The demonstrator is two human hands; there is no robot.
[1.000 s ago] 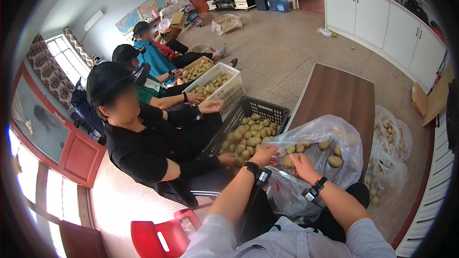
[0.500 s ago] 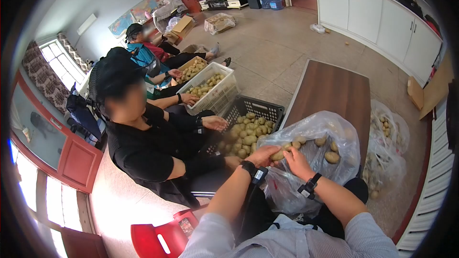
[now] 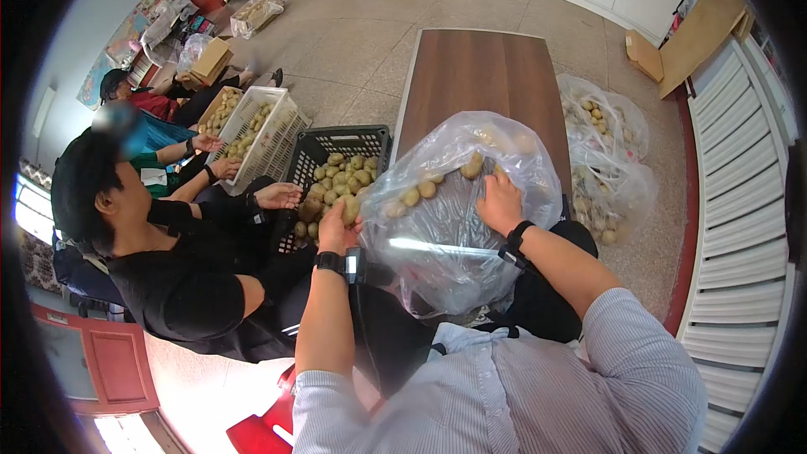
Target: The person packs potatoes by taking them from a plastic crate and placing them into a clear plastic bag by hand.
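Observation:
My left hand [image 3: 338,234] is closed around a potato [image 3: 350,209] at the near right edge of the black crate [image 3: 370,138], which holds many potatoes [image 3: 340,175]. My right hand [image 3: 502,203] is inside the mouth of a large clear plastic bag [image 3: 437,265] that rests over my lap and the table's near end. Its thumb and fingers are apart, close beside a potato [image 3: 472,166] in the bag; some fingertips are hard to make out. More potatoes [image 3: 410,196] lie along the bag's far left side.
A brown table [image 3: 479,67] stands beyond the bag. Clear bags of potatoes [image 3: 605,193] sit on the floor at right. At left, a person in black [image 3: 185,261] sits by the black crate, with other people beyond, near a white crate [image 3: 282,122] of potatoes.
My left hand has moved left with a potato, away from the bag to the black crate. My right hand has parted from it and reached farther into the bag. The view has turned downward and right.

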